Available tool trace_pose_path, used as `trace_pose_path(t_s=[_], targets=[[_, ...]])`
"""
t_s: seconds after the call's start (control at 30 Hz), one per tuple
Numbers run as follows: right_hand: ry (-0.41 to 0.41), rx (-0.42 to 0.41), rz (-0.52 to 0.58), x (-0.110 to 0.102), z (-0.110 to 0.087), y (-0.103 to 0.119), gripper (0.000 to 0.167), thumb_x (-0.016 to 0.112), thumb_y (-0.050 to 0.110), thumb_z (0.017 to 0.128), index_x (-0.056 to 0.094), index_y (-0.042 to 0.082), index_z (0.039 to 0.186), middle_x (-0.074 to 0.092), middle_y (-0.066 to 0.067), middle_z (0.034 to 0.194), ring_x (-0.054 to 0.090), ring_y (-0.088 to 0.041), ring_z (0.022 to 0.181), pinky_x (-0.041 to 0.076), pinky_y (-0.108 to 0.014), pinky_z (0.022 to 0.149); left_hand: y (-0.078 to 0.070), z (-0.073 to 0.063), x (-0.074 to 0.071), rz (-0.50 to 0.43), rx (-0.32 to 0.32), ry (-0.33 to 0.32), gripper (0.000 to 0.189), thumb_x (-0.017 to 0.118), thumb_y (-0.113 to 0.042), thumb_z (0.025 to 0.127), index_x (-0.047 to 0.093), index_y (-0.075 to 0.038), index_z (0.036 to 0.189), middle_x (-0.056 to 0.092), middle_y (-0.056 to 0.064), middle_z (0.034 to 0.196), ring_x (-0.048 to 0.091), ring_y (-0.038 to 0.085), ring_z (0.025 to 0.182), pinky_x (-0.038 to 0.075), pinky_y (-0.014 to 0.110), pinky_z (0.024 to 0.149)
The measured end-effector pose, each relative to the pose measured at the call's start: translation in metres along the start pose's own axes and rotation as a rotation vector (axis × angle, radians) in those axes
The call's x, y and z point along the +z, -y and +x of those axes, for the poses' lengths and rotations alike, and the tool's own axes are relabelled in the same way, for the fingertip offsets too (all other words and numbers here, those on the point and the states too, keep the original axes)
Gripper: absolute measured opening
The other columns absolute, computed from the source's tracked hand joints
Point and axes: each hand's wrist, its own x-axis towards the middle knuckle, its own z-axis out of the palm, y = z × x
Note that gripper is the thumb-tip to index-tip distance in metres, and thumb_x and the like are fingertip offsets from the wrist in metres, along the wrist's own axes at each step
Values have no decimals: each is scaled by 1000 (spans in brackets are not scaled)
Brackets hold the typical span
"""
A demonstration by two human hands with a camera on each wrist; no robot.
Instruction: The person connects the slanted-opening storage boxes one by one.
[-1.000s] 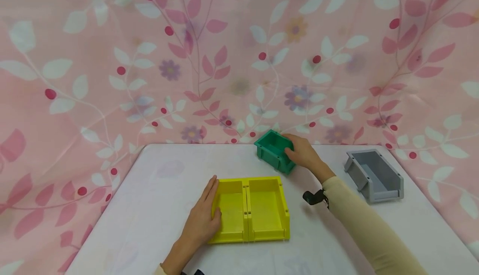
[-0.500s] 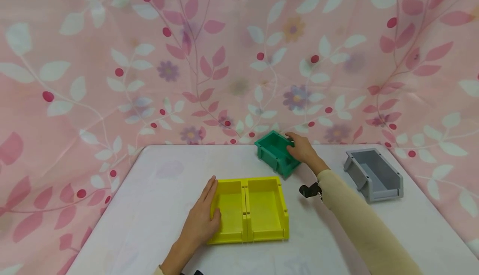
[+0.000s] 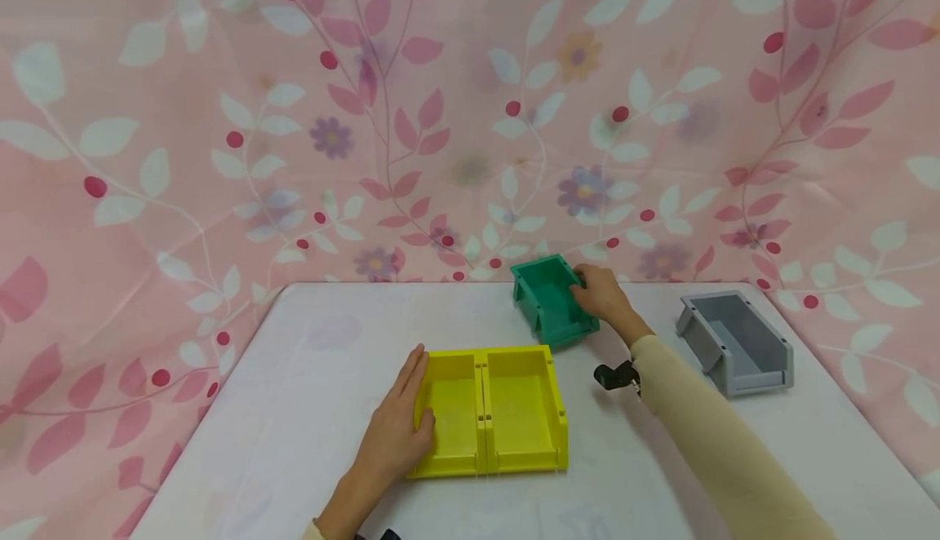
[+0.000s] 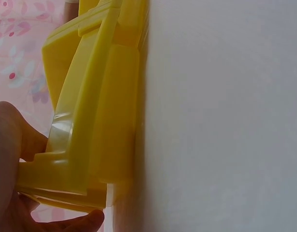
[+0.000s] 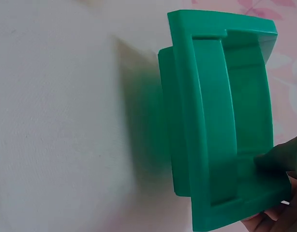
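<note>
Two yellow storage bins (image 3: 520, 409) stand side by side on the white table in the head view, their inner walls together. My left hand (image 3: 392, 434) holds the left bin by its outer side wall, thumb inside and fingers along the outside; the left wrist view shows a finger (image 4: 73, 223) under the bin's corner. Near the table's back edge, my right hand (image 3: 604, 294) grips a smaller green storage bin (image 3: 539, 291) by its right wall. In the right wrist view its thumb (image 5: 279, 157) is inside the bin, which casts a shadow on the table beneath.
A grey storage bin (image 3: 742, 352) sits at the right of the white table (image 3: 308, 393), its low front facing the near side. Behind the table hangs a pink floral cloth (image 3: 470, 116). The green bin stands just behind the yellow pair.
My right hand has shifted slightly right with the green bin, which has turned so its low front faces more toward me. My left hand and the yellow bins have stayed in place.
</note>
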Motion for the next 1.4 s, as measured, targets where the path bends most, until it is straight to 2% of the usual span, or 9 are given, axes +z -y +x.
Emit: trace_pose_path(t_s=[0.33,0.63,1.03,1.4], targets=[[-75,26,56,-20,-13,8,37,54,5,102,57,-18,130,63,-37,125,65,-49,109,54,-61,92,0,1,-1,10,-25,25,82,66,-9,94,27,-10,166,11,-9,173,29,21,152,33,45,116],[-136,-9,36,-37,-27,18,36,56,4,100,59,-20,127,64,-38,121,66,-51,104,57,-61,87,0,0,0,-3,9,6,82,67,-8,94,26,-9,166,13,-6,173,34,25,150,37,49,114],[-126,-23,83,-57,-53,34,38,57,7,102,57,-19,130,62,-38,125,65,-51,108,55,-62,90,1,0,2,5,-1,9,83,67,-10,93,26,-10,166,12,-7,173,36,26,149,38,49,113],[-118,5,106,-72,-79,40,39,59,10,102,57,-17,129,63,-37,122,67,-51,103,57,-62,86,3,0,2,-15,24,5,83,66,-9,94,25,-8,166,11,-6,173,34,25,150,39,48,113]])
